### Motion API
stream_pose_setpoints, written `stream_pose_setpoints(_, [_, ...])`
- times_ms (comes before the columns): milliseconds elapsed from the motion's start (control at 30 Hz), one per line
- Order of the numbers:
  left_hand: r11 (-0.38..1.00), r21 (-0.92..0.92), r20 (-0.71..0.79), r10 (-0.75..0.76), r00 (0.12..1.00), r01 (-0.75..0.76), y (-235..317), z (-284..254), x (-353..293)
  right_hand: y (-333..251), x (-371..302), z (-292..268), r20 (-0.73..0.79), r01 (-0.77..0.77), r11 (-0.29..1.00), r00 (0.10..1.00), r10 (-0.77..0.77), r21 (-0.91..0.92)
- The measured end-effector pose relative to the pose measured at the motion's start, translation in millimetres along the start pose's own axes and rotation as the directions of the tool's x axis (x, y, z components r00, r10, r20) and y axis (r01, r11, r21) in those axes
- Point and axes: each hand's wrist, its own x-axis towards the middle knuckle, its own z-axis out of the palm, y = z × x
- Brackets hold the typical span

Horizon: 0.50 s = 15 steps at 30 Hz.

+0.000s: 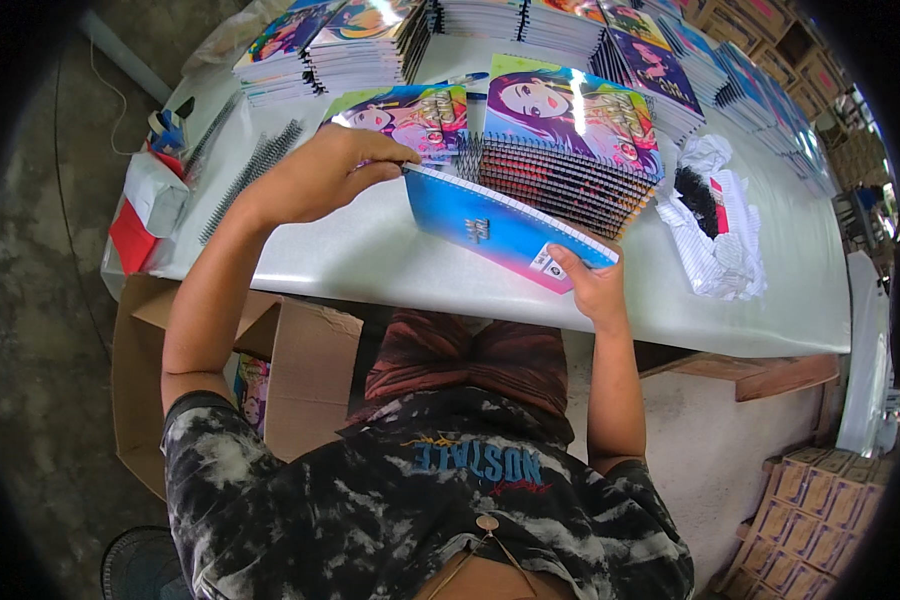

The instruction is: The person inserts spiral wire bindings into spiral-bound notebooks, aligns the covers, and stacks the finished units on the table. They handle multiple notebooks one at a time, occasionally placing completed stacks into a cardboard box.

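Observation:
A notebook (480,225) with a blue-to-pink back cover is held tilted above the table's front part, its punched page edge facing up and away from me. My right hand (595,285) grips its right end, thumb across the cover. At the opposite corner, my left hand (335,170) pinches with thumb and forefinger; whether a wire end is also between them is too small to tell. Just beyond stands a stack of spiral-bound notebooks (575,110) with an illustrated face on the top cover. Another illustrated notebook (410,110) lies left of it, partly behind my left hand.
Loose black spiral coils (255,170) lie on the left of the white table (320,265). A tape dispenser (167,130) stands near the left edge. Crumpled striped paper (710,250) holds dark coils at right. More notebook stacks (370,50) line the back. A cardboard box (315,350) is below.

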Motion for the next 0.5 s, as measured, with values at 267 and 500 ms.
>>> stream_pose_setpoints(267, [0.841,0.530,-0.009,0.132,0.991,-0.107,17.6,9.5,1.4,-10.1,0.1,7.6,0.039,0.147,0.985,0.989,-0.144,-0.095])
stream_pose_setpoints(500, [0.787,0.550,-0.056,0.370,0.927,-0.280,12.6,14.0,-5.3,-5.5,-2.4,10.5,0.106,0.234,0.967,0.969,-0.224,-0.100])
